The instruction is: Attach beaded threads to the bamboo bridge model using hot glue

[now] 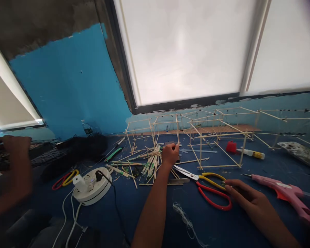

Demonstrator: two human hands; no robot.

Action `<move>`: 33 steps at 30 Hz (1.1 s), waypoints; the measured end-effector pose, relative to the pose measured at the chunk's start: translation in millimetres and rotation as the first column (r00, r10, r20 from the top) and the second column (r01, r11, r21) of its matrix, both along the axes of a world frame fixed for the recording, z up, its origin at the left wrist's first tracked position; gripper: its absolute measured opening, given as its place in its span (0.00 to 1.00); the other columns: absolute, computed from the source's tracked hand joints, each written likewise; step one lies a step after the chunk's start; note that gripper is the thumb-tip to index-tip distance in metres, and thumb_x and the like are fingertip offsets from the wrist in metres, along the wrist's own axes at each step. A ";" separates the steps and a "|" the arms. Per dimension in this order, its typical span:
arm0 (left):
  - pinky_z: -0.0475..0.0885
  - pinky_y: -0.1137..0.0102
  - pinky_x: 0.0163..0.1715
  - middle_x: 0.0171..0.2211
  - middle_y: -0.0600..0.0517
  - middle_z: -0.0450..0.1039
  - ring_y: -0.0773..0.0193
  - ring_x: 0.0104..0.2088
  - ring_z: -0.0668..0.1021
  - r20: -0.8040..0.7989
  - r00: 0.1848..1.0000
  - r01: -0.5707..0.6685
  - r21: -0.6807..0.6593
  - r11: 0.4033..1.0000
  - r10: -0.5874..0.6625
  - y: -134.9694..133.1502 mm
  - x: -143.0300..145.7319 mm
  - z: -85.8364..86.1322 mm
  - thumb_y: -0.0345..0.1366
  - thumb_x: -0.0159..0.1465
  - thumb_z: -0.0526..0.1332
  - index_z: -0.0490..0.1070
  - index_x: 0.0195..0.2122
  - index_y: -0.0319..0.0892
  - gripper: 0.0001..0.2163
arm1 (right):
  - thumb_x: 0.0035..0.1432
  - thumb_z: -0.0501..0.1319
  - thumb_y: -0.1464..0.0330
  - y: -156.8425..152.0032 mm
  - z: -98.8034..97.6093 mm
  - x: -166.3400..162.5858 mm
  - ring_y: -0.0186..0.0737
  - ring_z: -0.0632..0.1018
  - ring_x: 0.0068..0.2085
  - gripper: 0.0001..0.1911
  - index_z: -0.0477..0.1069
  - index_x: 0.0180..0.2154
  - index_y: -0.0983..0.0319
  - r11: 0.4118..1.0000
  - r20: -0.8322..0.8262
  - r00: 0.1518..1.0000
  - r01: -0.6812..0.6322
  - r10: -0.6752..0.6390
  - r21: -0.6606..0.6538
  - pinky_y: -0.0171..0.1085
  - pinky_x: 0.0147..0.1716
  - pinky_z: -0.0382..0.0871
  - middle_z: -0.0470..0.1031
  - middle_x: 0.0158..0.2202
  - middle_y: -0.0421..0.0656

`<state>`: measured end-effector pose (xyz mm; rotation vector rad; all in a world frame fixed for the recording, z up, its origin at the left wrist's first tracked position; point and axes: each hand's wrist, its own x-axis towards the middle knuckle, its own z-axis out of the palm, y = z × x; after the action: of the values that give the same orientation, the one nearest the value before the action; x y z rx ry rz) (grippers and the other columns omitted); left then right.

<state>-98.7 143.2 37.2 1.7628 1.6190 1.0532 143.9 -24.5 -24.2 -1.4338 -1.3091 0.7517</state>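
Observation:
My left hand (169,153) reaches out to a loose pile of thin wooden sticks (151,163) on the blue table cover, its fingers curled shut at the pile's far edge beside a small dark object (169,143). What it pinches is hidden. My right hand (244,195) lies low on the cover with its fingers stretched out, the fingertips touching the handles of red-and-yellow scissors (209,187). A pink glue gun (286,193) lies just right of that hand.
Stick-frame cubes (217,137) stand along the far edge under the window. A white round power strip (91,186) with cables sits at left, next to a second pair of scissors (65,178). Another person's hand (15,146) works at far left. A glue tube (251,153) lies at right.

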 end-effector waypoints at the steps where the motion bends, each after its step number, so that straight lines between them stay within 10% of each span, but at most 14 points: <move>1: 0.76 0.56 0.48 0.53 0.45 0.73 0.55 0.49 0.78 -0.040 0.999 -0.008 0.004 1.000 0.008 -1.3 1.3 -1.4 0.42 0.69 0.61 0.71 0.54 0.41 0.15 | 0.48 0.69 0.49 -1.4 1.1 -1.8 0.50 0.83 0.36 0.21 0.82 0.38 0.55 1.000 -0.004 1.000 0.001 -0.001 -0.005 0.35 0.28 0.75 0.84 0.36 0.43; 33: 0.77 0.61 0.42 0.44 0.47 0.76 0.61 0.40 0.79 -0.241 0.970 0.002 0.111 0.994 0.025 6.7 -1.2 -12.9 0.43 0.70 0.60 0.74 0.47 0.39 0.12 | 0.52 0.67 0.46 -10.8 6.8 -15.2 0.39 0.72 0.25 0.22 0.79 0.35 0.57 0.992 -0.063 0.998 0.039 -0.031 0.121 0.36 0.24 0.66 0.71 0.23 0.39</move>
<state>-99.9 149.9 24.4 2.0240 1.7455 0.9799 128.7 -35.4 -17.4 -1.3234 -1.2586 0.6750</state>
